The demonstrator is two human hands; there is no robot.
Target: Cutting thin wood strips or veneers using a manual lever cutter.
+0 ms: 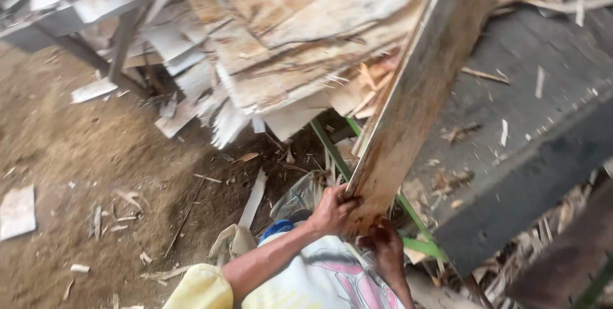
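A long, thin wooden sheet (415,92) slants from the lower middle up to the top right edge. Its near end is held by both hands. My left hand (332,210) grips the left side of that end, with the fingers wrapped over the edge. My right hand (385,245) clasps the bottom corner from below, just right of the left hand. Behind the sheet lies a ragged pile of thin veneer sheets (287,34) on a frame.
A dark grey table surface (543,92) with wood splinters spreads at the right, on a green metal frame (415,219). Bare dirt floor (76,156) with veneer scraps fills the left. A grey metal stand (115,47) rises at the upper left.
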